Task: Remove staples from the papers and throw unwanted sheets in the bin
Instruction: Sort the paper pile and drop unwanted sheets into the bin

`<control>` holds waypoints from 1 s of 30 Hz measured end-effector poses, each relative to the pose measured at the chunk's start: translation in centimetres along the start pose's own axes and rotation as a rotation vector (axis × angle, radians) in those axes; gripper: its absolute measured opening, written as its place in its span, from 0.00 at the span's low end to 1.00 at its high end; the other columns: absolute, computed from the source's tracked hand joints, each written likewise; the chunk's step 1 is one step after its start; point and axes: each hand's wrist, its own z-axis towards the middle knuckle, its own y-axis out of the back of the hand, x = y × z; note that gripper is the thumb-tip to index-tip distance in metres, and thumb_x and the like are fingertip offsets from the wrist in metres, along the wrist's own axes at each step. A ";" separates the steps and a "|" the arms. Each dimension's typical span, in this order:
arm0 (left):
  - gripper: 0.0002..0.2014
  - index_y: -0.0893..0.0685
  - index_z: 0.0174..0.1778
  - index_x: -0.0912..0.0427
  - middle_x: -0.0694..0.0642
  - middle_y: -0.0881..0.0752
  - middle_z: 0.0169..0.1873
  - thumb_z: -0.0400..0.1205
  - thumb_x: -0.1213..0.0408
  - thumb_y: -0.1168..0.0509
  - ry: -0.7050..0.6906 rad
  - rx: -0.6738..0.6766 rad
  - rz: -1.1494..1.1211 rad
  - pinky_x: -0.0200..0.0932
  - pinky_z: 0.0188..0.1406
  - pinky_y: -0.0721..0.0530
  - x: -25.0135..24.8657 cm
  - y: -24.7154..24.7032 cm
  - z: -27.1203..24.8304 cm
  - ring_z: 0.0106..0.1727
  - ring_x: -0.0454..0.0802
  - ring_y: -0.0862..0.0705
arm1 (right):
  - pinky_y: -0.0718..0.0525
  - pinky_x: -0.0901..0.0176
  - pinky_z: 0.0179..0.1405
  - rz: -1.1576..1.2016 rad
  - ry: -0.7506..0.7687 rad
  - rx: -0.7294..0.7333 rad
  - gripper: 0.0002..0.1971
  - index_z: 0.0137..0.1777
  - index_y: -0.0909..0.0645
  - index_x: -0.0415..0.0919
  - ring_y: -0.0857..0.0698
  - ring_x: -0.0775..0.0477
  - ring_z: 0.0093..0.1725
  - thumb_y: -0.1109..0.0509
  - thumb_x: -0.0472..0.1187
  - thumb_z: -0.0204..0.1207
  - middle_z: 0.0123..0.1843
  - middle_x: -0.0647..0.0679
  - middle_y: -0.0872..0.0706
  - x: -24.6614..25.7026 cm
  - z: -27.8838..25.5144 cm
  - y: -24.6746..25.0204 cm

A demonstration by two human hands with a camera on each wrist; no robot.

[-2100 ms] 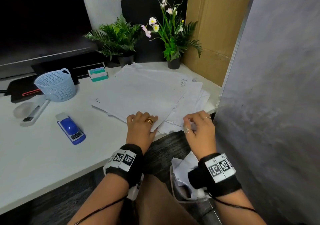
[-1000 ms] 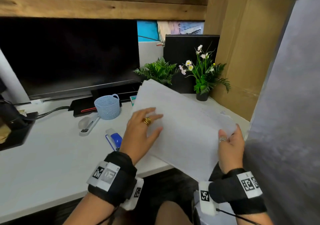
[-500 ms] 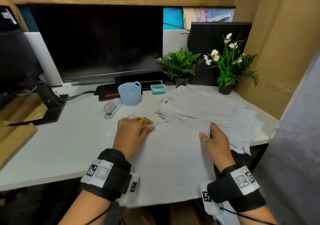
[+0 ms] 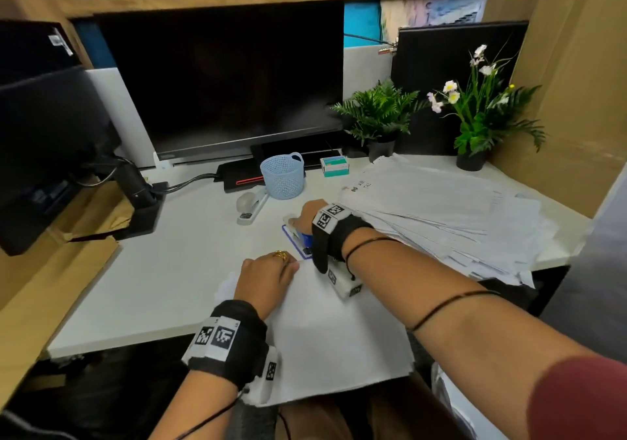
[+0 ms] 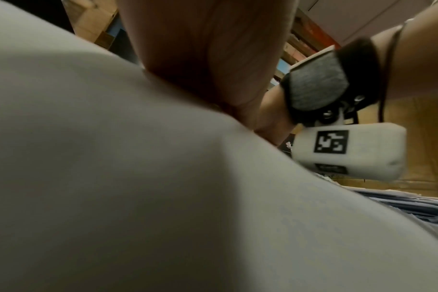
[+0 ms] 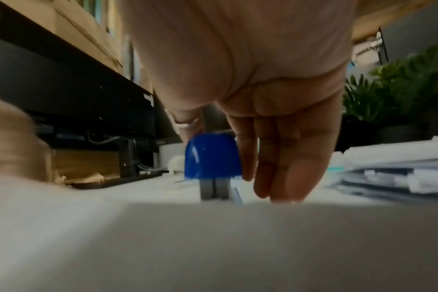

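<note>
A stapled set of white papers [image 4: 339, 331] lies across the desk's front edge and overhangs it. My left hand [image 4: 268, 277] rests on its top left corner and presses it down; in the left wrist view the paper [image 5: 163, 197] fills most of the frame. My right hand [image 4: 305, 215] reaches across to the blue staple remover [image 4: 298, 239] on the desk just beyond the papers. In the right wrist view its fingers [image 6: 283, 158] hang down on both sides of the blue remover [image 6: 213, 156], gripping it while it sits on the desk. The staple itself is not visible.
A big loose pile of papers [image 4: 441, 209] covers the desk's right side. Behind the hands stand a light blue basket [image 4: 283, 176], a white stapler [image 4: 252, 205] and a staples box [image 4: 335, 165]. A monitor [image 4: 224, 80] and two potted plants [image 4: 380, 114] line the back.
The set of papers was lifted off the pile and laid at the desk's front. My right hand let go of it and moved forward left onto the staple remover; my left hand stayed on the papers.
</note>
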 end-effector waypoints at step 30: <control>0.13 0.12 0.43 0.54 0.52 0.13 0.32 0.83 0.52 0.38 -0.288 -0.268 0.002 0.41 0.44 0.37 -5.6 3.9 0.3 0.34 0.51 0.18 | 0.17 0.54 0.56 1.277 -0.035 -0.621 0.15 0.62 0.22 0.40 0.17 0.48 0.56 0.32 0.44 0.78 0.57 0.46 0.16 -4.2 -7.2 -1.1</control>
